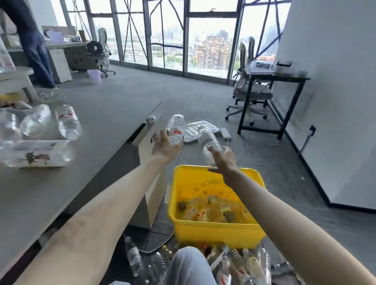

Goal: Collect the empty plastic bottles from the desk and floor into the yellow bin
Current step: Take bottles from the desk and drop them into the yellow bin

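Above yellow bin (215, 231), centre frame: both hands out, each holding one clear empty bottle. Left hand (165, 145), up-left of far rim, wraps left bottle (176, 125), which sticks up and away. Right hand (222, 158), over far rim, grips right bottle (209, 141) near one end, other end angled up-left. Likely poised for drop; bin part filled. More worktop bottles (36, 120) on worktop (93, 169), left of frame, well apart from hands. Floor bottles (241, 269) heaped at bottom, just before bin.
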`<state>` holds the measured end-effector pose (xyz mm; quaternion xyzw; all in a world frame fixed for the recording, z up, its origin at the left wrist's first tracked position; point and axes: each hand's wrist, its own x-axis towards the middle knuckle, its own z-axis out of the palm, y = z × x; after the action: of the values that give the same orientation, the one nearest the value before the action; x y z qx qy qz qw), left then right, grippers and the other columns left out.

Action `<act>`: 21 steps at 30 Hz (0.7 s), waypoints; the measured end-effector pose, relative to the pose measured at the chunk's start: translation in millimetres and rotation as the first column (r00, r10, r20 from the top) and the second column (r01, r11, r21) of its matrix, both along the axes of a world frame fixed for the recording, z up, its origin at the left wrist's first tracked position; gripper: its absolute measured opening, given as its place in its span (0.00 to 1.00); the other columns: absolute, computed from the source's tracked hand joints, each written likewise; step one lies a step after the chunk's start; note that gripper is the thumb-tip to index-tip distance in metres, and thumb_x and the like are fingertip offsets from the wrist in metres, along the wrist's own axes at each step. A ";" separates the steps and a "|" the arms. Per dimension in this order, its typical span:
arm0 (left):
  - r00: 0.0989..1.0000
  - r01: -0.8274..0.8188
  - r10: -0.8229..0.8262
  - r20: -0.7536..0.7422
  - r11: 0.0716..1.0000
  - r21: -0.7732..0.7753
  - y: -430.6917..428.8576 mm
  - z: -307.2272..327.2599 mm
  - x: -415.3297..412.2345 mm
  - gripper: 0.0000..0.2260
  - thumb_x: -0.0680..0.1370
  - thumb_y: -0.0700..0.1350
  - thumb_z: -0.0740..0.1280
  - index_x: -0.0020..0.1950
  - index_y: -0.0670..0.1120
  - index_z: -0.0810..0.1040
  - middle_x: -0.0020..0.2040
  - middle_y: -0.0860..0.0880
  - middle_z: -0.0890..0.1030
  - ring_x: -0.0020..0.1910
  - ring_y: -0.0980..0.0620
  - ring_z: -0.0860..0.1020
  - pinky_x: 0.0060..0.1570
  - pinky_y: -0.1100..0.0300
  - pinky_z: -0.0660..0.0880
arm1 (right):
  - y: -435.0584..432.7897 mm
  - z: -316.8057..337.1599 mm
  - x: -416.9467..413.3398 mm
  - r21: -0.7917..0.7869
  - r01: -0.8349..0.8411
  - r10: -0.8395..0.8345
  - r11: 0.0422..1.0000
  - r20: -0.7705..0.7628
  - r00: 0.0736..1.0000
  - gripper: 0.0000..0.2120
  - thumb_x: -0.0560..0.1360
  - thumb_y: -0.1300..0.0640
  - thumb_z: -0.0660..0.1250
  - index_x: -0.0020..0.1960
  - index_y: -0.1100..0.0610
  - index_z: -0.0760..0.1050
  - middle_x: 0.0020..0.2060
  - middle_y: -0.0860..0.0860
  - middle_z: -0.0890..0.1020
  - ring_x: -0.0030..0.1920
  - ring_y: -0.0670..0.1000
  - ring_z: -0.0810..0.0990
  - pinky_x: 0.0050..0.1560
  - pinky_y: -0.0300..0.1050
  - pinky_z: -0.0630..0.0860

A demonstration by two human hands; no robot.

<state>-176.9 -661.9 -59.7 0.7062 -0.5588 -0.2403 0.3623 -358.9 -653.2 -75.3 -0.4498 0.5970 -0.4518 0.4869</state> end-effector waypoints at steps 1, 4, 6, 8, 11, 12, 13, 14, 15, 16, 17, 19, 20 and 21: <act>1.000 0.017 -0.017 -0.016 0.999 0.032 -3.4 -10.5 -10.7 0.34 0.75 0.52 0.69 0.75 0.47 0.55 0.72 0.42 0.60 0.66 0.39 0.69 0.61 0.50 0.71 | -1.5 -6.3 -10.5 0.023 0.003 -0.003 1.000 -0.009 1.000 0.28 0.76 0.49 0.68 0.71 0.58 0.64 0.61 0.58 0.74 0.56 0.59 0.78 0.37 0.48 0.82; 0.998 0.042 -0.037 -0.055 0.994 0.103 -10.9 -34.8 -35.6 0.35 0.75 0.51 0.70 0.76 0.45 0.56 0.72 0.42 0.59 0.68 0.40 0.67 0.63 0.52 0.68 | -9.7 -23.6 -34.8 0.071 0.033 -0.030 0.997 -0.044 0.999 0.28 0.76 0.49 0.67 0.71 0.58 0.65 0.61 0.57 0.74 0.55 0.59 0.78 0.40 0.50 0.82; 0.996 0.060 -0.050 -0.075 0.989 0.132 -16.3 -46.3 -45.5 0.35 0.74 0.50 0.70 0.76 0.44 0.56 0.72 0.41 0.59 0.68 0.41 0.67 0.64 0.51 0.68 | -16.5 -33.3 -46.4 0.075 0.049 -0.045 0.996 -0.051 0.998 0.28 0.76 0.48 0.67 0.71 0.58 0.65 0.63 0.58 0.74 0.56 0.59 0.78 0.43 0.50 0.83; 0.995 0.075 -0.064 -0.077 0.986 0.146 -23.0 -52.8 -52.2 0.36 0.74 0.49 0.71 0.76 0.44 0.56 0.72 0.41 0.60 0.67 0.41 0.67 0.63 0.52 0.68 | -24.0 -40.9 -56.7 0.064 0.048 -0.044 0.997 -0.064 0.997 0.31 0.76 0.45 0.67 0.73 0.57 0.63 0.66 0.58 0.72 0.57 0.58 0.77 0.47 0.51 0.82; 0.994 0.083 -0.069 -0.087 0.984 0.160 -33.6 -60.6 -55.4 0.36 0.73 0.49 0.71 0.76 0.45 0.57 0.72 0.41 0.60 0.66 0.41 0.67 0.63 0.52 0.71 | -34.5 -54.1 -69.5 0.105 0.034 -0.018 0.994 -0.148 0.989 0.37 0.76 0.41 0.66 0.77 0.55 0.58 0.72 0.56 0.66 0.64 0.58 0.72 0.54 0.54 0.78; 0.993 0.081 -0.065 -0.101 0.983 0.162 -37.6 -64.3 -54.8 0.36 0.73 0.50 0.71 0.76 0.46 0.57 0.71 0.41 0.61 0.66 0.41 0.68 0.63 0.49 0.72 | -37.4 -59.9 -72.9 0.136 0.035 -0.008 0.990 -0.192 0.981 0.36 0.76 0.40 0.66 0.77 0.55 0.59 0.73 0.56 0.66 0.67 0.59 0.71 0.58 0.55 0.76; 0.992 0.076 -0.059 -0.110 0.984 0.162 -41.8 -68.4 -53.7 0.37 0.72 0.50 0.72 0.76 0.46 0.58 0.71 0.42 0.61 0.66 0.41 0.68 0.63 0.47 0.73 | -40.0 -65.7 -76.3 0.159 0.036 0.003 0.987 -0.239 0.971 0.35 0.76 0.41 0.66 0.76 0.56 0.61 0.73 0.56 0.67 0.68 0.59 0.70 0.62 0.57 0.74; 0.993 0.071 -0.054 -0.107 0.984 0.163 -45.8 -72.1 -52.6 0.37 0.72 0.50 0.73 0.76 0.47 0.58 0.71 0.42 0.62 0.65 0.42 0.68 0.62 0.46 0.73 | -42.2 -71.6 -79.6 0.169 0.033 0.016 0.985 -0.282 0.959 0.32 0.77 0.42 0.65 0.75 0.56 0.64 0.72 0.56 0.69 0.69 0.59 0.70 0.65 0.58 0.72; 0.994 0.068 -0.053 -0.092 0.984 0.165 -49.7 -76.1 -51.4 0.37 0.72 0.50 0.73 0.76 0.47 0.59 0.71 0.42 0.62 0.66 0.42 0.69 0.63 0.47 0.73 | -43.7 -76.2 -82.4 0.172 0.021 0.035 0.985 -0.315 0.948 0.29 0.77 0.43 0.65 0.73 0.57 0.67 0.70 0.57 0.71 0.68 0.59 0.71 0.66 0.58 0.71; 0.995 0.070 -0.057 -0.078 0.983 0.169 -53.5 -80.7 -50.2 0.38 0.71 0.50 0.74 0.76 0.47 0.59 0.71 0.42 0.63 0.66 0.42 0.69 0.63 0.49 0.73 | -45.1 -79.4 -84.6 0.175 0.000 0.062 0.985 -0.347 0.936 0.26 0.78 0.45 0.65 0.71 0.57 0.69 0.69 0.57 0.73 0.68 0.59 0.72 0.66 0.58 0.71; 0.995 0.073 -0.061 -0.072 0.982 0.177 -56.8 -85.0 -50.0 0.38 0.71 0.49 0.75 0.76 0.47 0.59 0.71 0.42 0.63 0.67 0.42 0.68 0.62 0.50 0.72 | -46.7 -81.9 -86.9 0.176 -0.026 0.092 0.984 -0.379 0.921 0.24 0.78 0.46 0.65 0.70 0.58 0.70 0.68 0.57 0.74 0.67 0.59 0.72 0.66 0.56 0.71; 0.993 0.094 -0.078 -0.090 0.978 0.188 -61.0 -97.0 -51.4 0.40 0.70 0.49 0.76 0.76 0.48 0.60 0.71 0.43 0.65 0.67 0.42 0.69 0.63 0.49 0.72 | -49.0 -86.1 -92.6 0.170 -0.078 0.147 0.982 -0.442 0.885 0.22 0.79 0.50 0.64 0.69 0.59 0.72 0.66 0.57 0.76 0.67 0.58 0.73 0.66 0.53 0.71; 0.991 0.108 -0.092 -0.093 0.975 0.192 -62.3 -103.3 -53.0 0.40 0.69 0.49 0.77 0.76 0.48 0.60 0.71 0.43 0.66 0.66 0.42 0.70 0.63 0.48 0.72 | -49.9 -87.9 -94.9 0.167 -0.107 0.173 0.980 -0.458 0.872 0.21 0.80 0.51 0.64 0.68 0.60 0.73 0.65 0.57 0.76 0.66 0.58 0.74 0.65 0.52 0.72; 0.991 0.119 -0.104 -0.086 0.972 0.202 -61.9 -109.4 -55.3 0.41 0.68 0.49 0.78 0.76 0.48 0.61 0.71 0.44 0.66 0.66 0.42 0.70 0.63 0.47 0.72 | -49.3 -89.0 -97.4 0.172 -0.141 0.207 0.975 -0.469 0.858 0.20 0.80 0.51 0.64 0.68 0.60 0.73 0.65 0.57 0.77 0.65 0.57 0.74 0.64 0.52 0.73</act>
<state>-232.2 -723.7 -169.1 0.6980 -0.5557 -0.3434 0.2934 -456.3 -702.4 -164.3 -0.5675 0.6851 -0.2387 0.3893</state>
